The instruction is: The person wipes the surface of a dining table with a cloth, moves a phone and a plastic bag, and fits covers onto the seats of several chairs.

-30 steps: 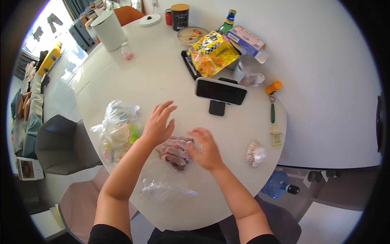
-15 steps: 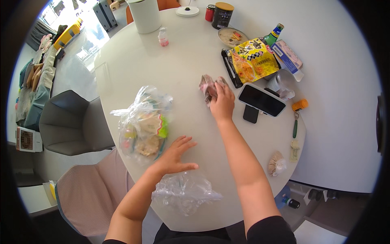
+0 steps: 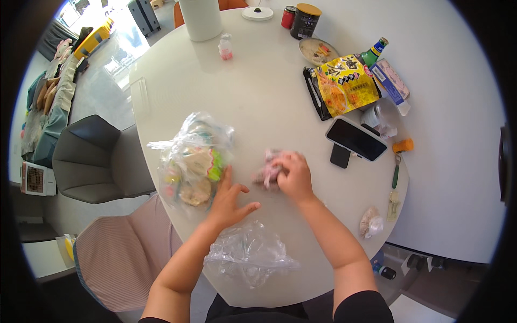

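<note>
On the pale oval table (image 3: 258, 102), my right hand (image 3: 294, 176) is closed on a crumpled pinkish-grey cloth (image 3: 271, 175), pressed against the tabletop and slightly blurred. My left hand (image 3: 229, 204) has its fingers spread, the fingertips at the right edge of a clear plastic bag (image 3: 196, 126). Inside that bag are round beige items and a green-edged packet (image 3: 214, 166); the rest is hard to make out through the plastic. A second clear bag (image 3: 250, 255), crumpled and seemingly with nothing inside, lies below my left wrist.
Along the right stand a yellow food pouch (image 3: 347, 86), a green bottle (image 3: 375, 51), a phone on a stand (image 3: 356, 139), an orange-capped item (image 3: 403, 145) and a green-handled peeler (image 3: 396, 173). A small pink bottle (image 3: 225, 47) and white canister (image 3: 200, 19) stand at the far side. Chairs (image 3: 102, 159) flank the left.
My right hand has drawn the cloth toward me across the tabletop. My left hand has shifted up to the filled bag's edge. The view has moved slightly.
</note>
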